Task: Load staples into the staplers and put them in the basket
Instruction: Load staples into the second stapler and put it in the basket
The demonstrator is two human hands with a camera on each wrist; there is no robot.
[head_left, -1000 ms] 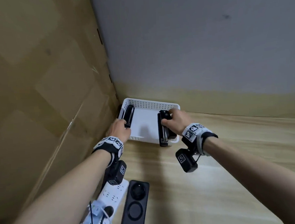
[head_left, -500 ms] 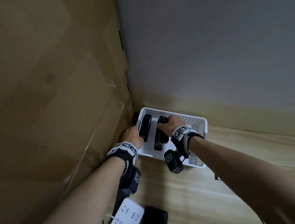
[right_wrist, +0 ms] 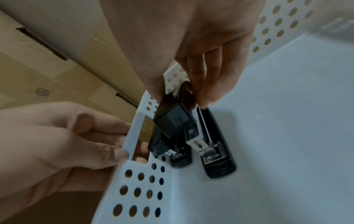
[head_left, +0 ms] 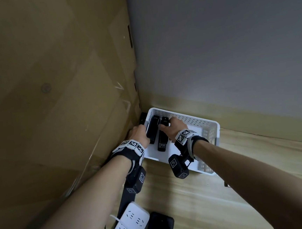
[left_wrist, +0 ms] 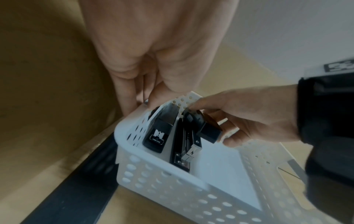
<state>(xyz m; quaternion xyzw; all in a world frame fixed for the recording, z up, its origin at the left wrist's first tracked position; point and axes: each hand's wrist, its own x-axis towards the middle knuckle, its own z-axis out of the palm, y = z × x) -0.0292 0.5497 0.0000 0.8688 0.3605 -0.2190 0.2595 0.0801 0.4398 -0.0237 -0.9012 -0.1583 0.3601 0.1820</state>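
Two black staplers lie side by side in the left end of the white perforated basket [head_left: 209, 127]. The right-hand stapler [head_left: 162, 140] is hinged open, its top pinched by the right hand [head_left: 173, 128]. The left stapler [head_left: 152, 129] sits against the basket's left wall, which the left hand [head_left: 138, 134] grips at the handle cutout. The basket stands on a wooden table [head_left: 199, 201], tucked into the corner beside a cardboard box [head_left: 54, 104].
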